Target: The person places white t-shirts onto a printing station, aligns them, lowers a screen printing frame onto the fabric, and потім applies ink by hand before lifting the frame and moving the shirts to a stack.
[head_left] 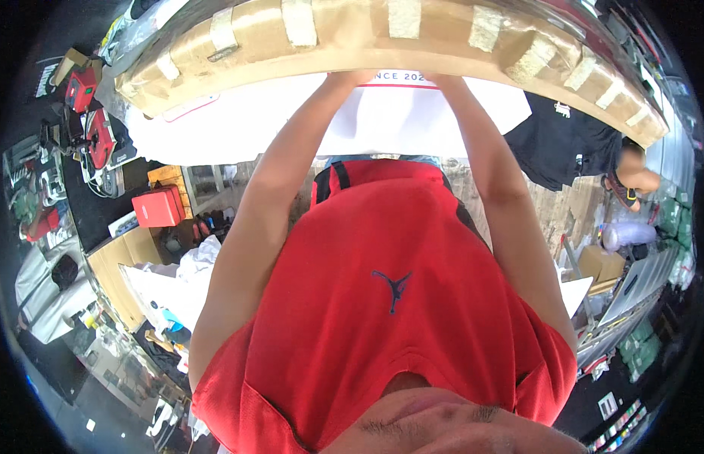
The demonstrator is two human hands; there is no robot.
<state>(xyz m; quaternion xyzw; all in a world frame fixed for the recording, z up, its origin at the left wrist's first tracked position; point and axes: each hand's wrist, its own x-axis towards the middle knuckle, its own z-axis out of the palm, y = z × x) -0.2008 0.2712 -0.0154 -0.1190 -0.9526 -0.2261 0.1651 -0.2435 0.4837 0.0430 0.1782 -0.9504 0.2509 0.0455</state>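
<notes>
Both my arms reach forward over a white cloth [397,125] that bears a red line and dark printed lettering. My left hand [351,76] is at the cloth's far part, left of the lettering. To the right of the lettering is my right hand [442,77]. A long cardboard-covered beam [352,57], wrapped in clear tape with pale tape patches, runs across in front and hides the fingers of both hands. Whether they grip the cloth cannot be seen. On the cloth's left part shows a red outlined shape [191,107].
Black garments [552,140] lie right of the white cloth, and another person's arm [635,178] is beyond them. At left are red machines with cables [102,138], a red case [158,206] and an open cardboard box [125,272]. A brown carton [600,265] stands at right.
</notes>
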